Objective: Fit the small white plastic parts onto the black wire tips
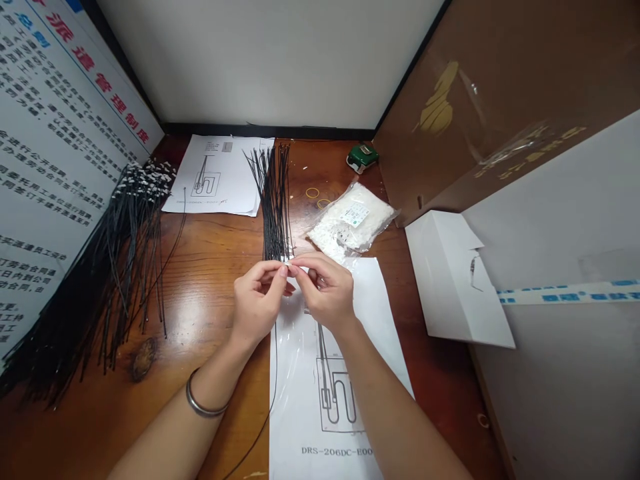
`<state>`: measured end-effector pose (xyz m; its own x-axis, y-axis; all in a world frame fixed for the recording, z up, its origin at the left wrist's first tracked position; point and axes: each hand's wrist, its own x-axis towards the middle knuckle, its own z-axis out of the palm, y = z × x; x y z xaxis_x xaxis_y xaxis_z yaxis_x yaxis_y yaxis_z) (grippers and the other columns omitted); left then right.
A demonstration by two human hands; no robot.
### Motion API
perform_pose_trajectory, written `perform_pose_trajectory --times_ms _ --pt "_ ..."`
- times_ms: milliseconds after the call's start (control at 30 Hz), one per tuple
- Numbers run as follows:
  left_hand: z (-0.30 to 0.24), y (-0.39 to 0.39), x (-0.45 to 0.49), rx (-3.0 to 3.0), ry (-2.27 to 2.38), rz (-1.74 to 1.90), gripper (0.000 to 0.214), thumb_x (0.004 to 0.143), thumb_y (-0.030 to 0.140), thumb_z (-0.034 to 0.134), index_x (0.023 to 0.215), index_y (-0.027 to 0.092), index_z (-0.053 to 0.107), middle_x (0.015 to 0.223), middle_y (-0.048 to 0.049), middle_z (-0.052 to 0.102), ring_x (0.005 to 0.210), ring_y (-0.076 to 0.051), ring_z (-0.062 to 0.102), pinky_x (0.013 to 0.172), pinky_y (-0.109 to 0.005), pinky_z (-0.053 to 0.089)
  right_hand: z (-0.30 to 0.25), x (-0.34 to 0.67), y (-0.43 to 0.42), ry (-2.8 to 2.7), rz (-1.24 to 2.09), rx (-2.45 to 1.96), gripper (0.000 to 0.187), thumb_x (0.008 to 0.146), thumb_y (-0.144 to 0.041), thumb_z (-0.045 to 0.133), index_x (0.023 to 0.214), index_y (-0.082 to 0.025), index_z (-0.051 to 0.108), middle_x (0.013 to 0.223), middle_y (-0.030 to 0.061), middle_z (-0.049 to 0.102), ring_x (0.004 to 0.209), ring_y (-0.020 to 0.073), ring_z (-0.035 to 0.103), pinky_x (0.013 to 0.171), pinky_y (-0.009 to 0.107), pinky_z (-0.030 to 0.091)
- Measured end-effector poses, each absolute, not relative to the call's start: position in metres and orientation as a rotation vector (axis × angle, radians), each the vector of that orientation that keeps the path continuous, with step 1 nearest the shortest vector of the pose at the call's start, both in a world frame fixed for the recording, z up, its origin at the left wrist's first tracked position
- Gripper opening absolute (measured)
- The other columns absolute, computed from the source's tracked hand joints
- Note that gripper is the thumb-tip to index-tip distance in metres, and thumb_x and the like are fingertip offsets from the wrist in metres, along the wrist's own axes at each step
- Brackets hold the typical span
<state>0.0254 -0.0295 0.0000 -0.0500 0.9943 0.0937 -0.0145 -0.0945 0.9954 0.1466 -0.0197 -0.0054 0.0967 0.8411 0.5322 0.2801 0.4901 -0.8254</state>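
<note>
My left hand (256, 300) and my right hand (326, 291) meet fingertip to fingertip above a printed sheet. Pinched in my left hand is a thin black wire (275, 380), whose length hangs down and curves toward the front edge. The fingers of my right hand are closed at the wire's end, on a tiny white piece that looks like a connector housing, mostly covered by the fingertips. Just beyond the hands lies a bundle of black wires (275, 207). A clear bag of small white parts (356, 215) rests to the right of that bundle.
At the left, a large pile of black wires with white ends (135, 227) leans by a printed board (55, 133). A drawing sheet (205, 193) lies behind. A green tape measure (362, 158), rubber bands (313, 193) and a folded white box (450, 280) stand rightward, near a brown panel (500, 80).
</note>
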Motion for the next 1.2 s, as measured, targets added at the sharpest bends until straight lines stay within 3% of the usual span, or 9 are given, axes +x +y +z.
perform_pose_trajectory --times_ms 533,733,900,1000,1067,1200 --pt "-0.002 -0.03 0.025 1.194 1.145 1.22 0.02 0.083 0.034 0.063 0.087 0.014 0.065 0.071 -0.0044 0.072 0.051 -0.011 0.063 0.052 -0.023 0.053 -0.01 0.152 -0.018 -1.459 0.436 -1.106 0.01 0.083 -0.015 0.059 0.082 -0.018 0.068 0.082 0.0057 0.07 0.052 0.0109 0.055 0.042 0.025 0.04" --pt "0.011 -0.039 0.03 1.19 1.055 0.871 0.02 0.08 0.031 0.063 0.09 0.014 0.068 0.068 -0.0055 0.072 0.047 -0.012 0.06 0.05 -0.024 0.051 -0.017 0.156 -0.014 -1.103 0.319 -1.248 0.011 0.086 -0.025 0.059 0.089 -0.018 0.068 0.089 0.0078 0.069 0.075 0.018 0.063 0.058 0.031 0.049" --pt "0.024 -0.044 0.018 1.228 1.117 0.797 0.022 0.077 0.029 0.065 0.092 0.013 0.068 0.063 -0.0041 0.068 0.052 -0.013 0.063 0.052 -0.024 0.053 -0.014 0.176 -0.011 -1.215 0.283 -1.197 0.019 0.084 -0.028 0.06 0.1 -0.02 0.067 0.104 0.0089 0.064 0.058 0.0122 0.054 0.053 0.03 0.046" --pt "0.032 -0.035 -0.013 1.225 1.281 0.936 0.03 0.078 0.035 0.065 0.098 0.013 0.068 0.072 -0.0059 0.069 0.055 -0.014 0.063 0.05 -0.025 0.054 -0.014 0.2 -0.003 -1.182 0.033 -1.349 0.018 0.083 -0.031 0.06 0.091 -0.019 0.071 0.116 0.0123 0.056 0.081 0.0196 0.058 0.07 0.038 0.05" --pt "0.038 -0.024 -0.04 1.269 1.455 1.017 0.038 0.077 0.04 0.065 0.104 0.012 0.067 0.077 -0.0069 0.069 0.057 -0.014 0.063 0.052 -0.025 0.053 -0.016 0.211 0.003 -1.228 -0.035 -1.513 0.016 0.082 -0.03 0.061 0.08 -0.019 0.072 0.117 0.0123 0.056 0.101 0.0266 0.053 0.085 0.045 0.046" --pt "0.048 0.005 -0.097 1.619 1.915 0.973 0.034 0.083 0.04 0.056 0.104 0.017 0.069 0.079 -0.0036 0.071 0.054 -0.013 0.06 0.055 -0.025 0.049 -0.024 0.216 0.01 -1.374 0.013 -1.76 0.014 0.081 -0.026 0.061 0.075 -0.021 0.073 0.13 0.0112 0.053 0.122 0.0333 0.04 0.096 0.055 0.036"
